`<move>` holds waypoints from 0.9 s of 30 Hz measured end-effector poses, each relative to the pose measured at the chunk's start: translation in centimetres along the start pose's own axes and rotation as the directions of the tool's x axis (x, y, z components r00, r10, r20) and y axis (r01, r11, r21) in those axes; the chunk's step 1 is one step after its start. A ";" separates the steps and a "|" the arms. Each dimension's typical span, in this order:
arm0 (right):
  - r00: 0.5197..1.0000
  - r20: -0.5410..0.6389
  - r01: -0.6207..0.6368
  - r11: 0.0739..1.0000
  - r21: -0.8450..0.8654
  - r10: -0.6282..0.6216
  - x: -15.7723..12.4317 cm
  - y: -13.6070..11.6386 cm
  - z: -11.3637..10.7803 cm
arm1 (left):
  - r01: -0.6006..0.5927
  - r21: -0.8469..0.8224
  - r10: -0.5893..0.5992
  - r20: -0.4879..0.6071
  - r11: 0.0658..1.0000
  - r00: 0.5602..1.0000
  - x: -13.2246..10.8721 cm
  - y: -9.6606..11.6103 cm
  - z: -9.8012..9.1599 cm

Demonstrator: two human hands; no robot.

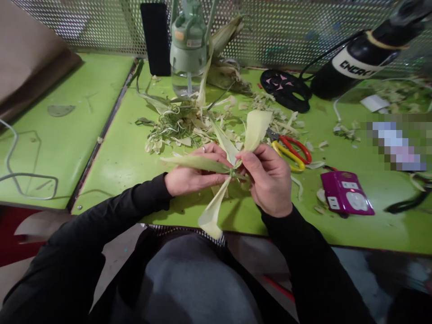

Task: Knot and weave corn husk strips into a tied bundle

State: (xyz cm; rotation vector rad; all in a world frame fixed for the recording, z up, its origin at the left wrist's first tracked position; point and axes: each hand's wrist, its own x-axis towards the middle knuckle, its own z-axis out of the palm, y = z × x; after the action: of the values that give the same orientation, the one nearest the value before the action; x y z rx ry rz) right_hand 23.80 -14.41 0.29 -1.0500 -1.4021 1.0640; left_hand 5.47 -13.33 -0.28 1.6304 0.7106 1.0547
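Both hands meet over the front of the green table (pixel 111 157) around a bundle of pale corn-husk strips (pixel 254 128) tied at the middle with a thin green strand. My left hand (pixel 192 173) is closed on the knot from the left, a ring on one finger. My right hand (pixel 268 177) pinches the same knot from the right. Husk strips fan out from the knot: one points left, two rise toward the back, and one hangs down over the table edge toward my lap.
A heap of husk scraps (pixel 182 123) lies behind the hands. Red-and-yellow scissors (pixel 292 148) lie right of them, a magenta power strip (pixel 346 193) further right. At the back stand a green water bottle (pixel 188 49), a black phone (pixel 155 38) and a black bottle (pixel 361 56).
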 end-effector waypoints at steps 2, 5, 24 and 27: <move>1.000 -0.005 0.007 1.000 0.018 -0.007 0.0 0.0 -0.1 | 0.052 -0.113 -0.050 0.022 0.992 0.999 -0.1 0.1 0.2; 0.998 0.057 0.023 0.999 0.045 -0.026 0.0 -0.1 -0.3 | 0.222 -0.320 -0.180 0.157 0.921 0.971 -0.4 0.2 0.5; 0.994 0.111 -0.003 0.999 0.034 0.000 -0.2 -0.3 -0.3 | 0.204 -0.494 -0.236 -0.002 0.845 0.972 -0.3 0.1 1.1; 0.992 0.126 0.012 1.000 -0.003 -0.012 -0.2 -0.7 -0.4 | 0.202 -0.522 -0.231 0.009 0.829 0.973 -0.3 0.1 1.1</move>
State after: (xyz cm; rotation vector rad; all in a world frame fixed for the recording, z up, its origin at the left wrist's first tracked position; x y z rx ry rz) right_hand 24.22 -14.71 0.92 -0.9902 -1.5102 1.1359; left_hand 6.28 -14.09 -0.42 1.0289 0.5645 1.0174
